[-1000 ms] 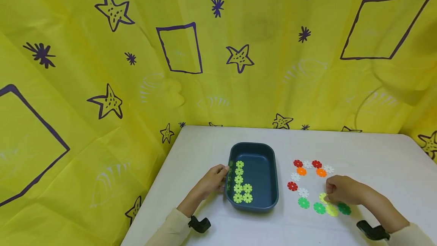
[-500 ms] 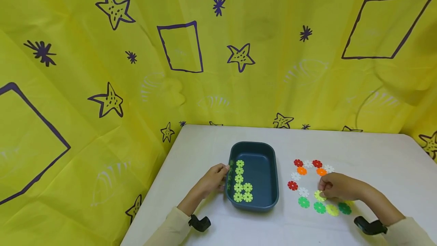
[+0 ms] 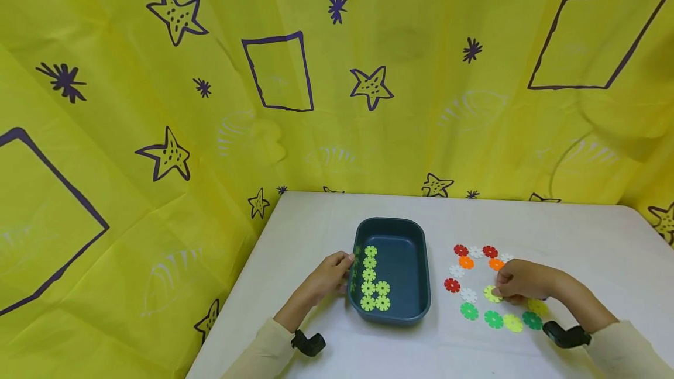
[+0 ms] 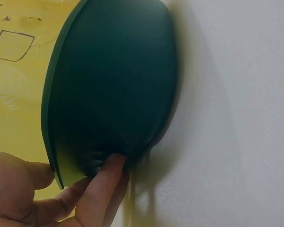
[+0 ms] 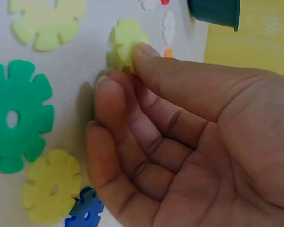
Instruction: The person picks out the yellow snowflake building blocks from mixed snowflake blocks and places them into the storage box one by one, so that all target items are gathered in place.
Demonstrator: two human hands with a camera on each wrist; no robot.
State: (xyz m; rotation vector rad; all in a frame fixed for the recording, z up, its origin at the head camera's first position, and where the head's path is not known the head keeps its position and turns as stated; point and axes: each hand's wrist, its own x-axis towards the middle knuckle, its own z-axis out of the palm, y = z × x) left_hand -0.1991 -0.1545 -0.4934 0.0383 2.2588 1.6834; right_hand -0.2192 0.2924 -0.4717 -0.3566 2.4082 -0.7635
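Note:
My left hand [image 3: 327,276] holds the left wall of a dark teal tray [image 3: 413,303], thumb at its rim and fingers against the outer side in the left wrist view. Inside lie several yellow-green notched discs [image 3: 368,275], a column with two side by side at the near end. Right of the tray, my right hand [image 3: 529,281] pinches another yellow-green disc [image 5: 128,40] between thumb and forefinger, low over the table; whether it touches the surface I cannot tell. Its other fingers are curled. Close by are a green disc [image 5: 31,90] and a yellow disc [image 5: 45,179].
Around the right hand lie red [image 3: 451,285], white [image 3: 468,295], orange [image 3: 466,262] and green [image 3: 494,319] discs. A blue disc [image 5: 87,208] shows in the right wrist view. Behind the white table [image 3: 310,215] hangs a yellow patterned curtain [image 3: 411,133].
My right hand has shifted slightly left and away from me with the pinched disc. A yellow disc at the right has come into view from under it. The left hand stays on the tray.

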